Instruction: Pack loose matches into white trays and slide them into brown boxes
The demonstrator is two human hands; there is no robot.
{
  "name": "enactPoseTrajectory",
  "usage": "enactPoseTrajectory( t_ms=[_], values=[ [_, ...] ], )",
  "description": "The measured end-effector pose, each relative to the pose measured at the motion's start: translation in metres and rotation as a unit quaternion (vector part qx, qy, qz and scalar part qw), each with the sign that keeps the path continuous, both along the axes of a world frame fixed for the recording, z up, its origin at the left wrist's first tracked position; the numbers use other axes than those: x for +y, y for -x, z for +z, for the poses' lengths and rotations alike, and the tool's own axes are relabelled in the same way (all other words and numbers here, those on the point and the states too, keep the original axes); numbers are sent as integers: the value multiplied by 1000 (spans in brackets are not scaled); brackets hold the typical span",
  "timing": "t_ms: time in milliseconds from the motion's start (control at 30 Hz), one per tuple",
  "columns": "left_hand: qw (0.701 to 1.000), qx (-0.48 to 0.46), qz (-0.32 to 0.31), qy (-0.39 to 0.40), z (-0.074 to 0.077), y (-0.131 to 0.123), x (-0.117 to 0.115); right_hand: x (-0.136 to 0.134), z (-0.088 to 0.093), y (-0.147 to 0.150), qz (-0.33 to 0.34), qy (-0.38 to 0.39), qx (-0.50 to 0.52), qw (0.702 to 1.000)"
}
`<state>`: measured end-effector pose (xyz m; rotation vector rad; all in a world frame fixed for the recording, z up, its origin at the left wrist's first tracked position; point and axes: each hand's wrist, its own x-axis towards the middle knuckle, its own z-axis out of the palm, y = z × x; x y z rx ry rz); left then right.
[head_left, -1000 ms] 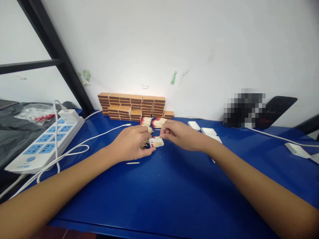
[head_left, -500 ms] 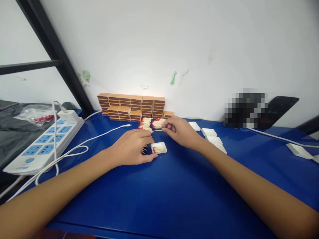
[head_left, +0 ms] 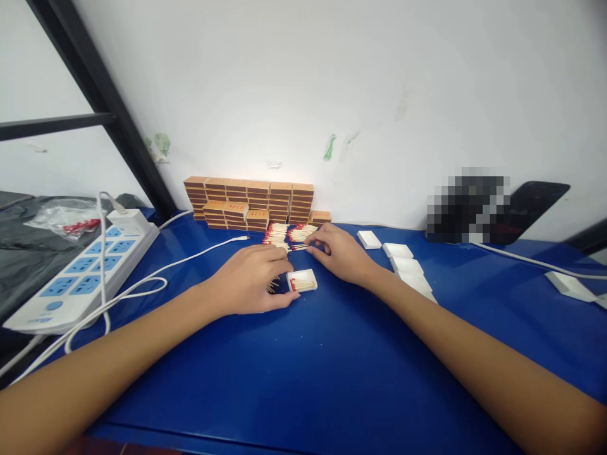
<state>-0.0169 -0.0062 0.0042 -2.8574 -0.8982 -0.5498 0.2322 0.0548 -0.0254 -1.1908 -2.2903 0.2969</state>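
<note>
Small white matchbox tray [head_left: 310, 276] lies on the blue table, partly filled with red-tipped matches [head_left: 301, 284]. Around its left end curves my left hand [head_left: 253, 280], the thumb at the near corner and the fingers at the far corner. More matchsticks [head_left: 272, 285] show in the gap under that palm; whether the hand holds them is unclear. Just behind the tray, my right hand [head_left: 339, 253] pinches a match [head_left: 300, 247] between thumb and forefinger. Its fingertips are beside two heaps of loose matches, a left heap [head_left: 277, 235] and a right heap [head_left: 303, 232].
Stacked matchboxes [head_left: 258, 189] stand against the wall. White trays [head_left: 408, 266] lie to the right, near a dark phone [head_left: 538, 208]. A power strip [head_left: 90, 272] and a white cable [head_left: 190, 259] occupy the left side.
My right hand has shifted slightly left and nearer, and its fingers have closed in on the match. My left hand and the tray have stayed in place.
</note>
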Motion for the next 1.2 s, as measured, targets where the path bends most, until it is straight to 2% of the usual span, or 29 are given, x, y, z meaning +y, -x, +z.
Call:
enactPoseTrajectory(
  t_ms=[700, 1000, 1200],
  values=[
    [1000, -4, 3, -8, 1, 0, 2, -3, -1, -2, 9, 8, 31, 999],
    [1000, -5, 8, -5, 0, 1, 5, -2, -2, -2, 9, 26, 12, 1000],
    [999, 0, 36, -1, 0, 2, 4, -6, 8, -3, -4, 40, -2, 999]
  ],
)
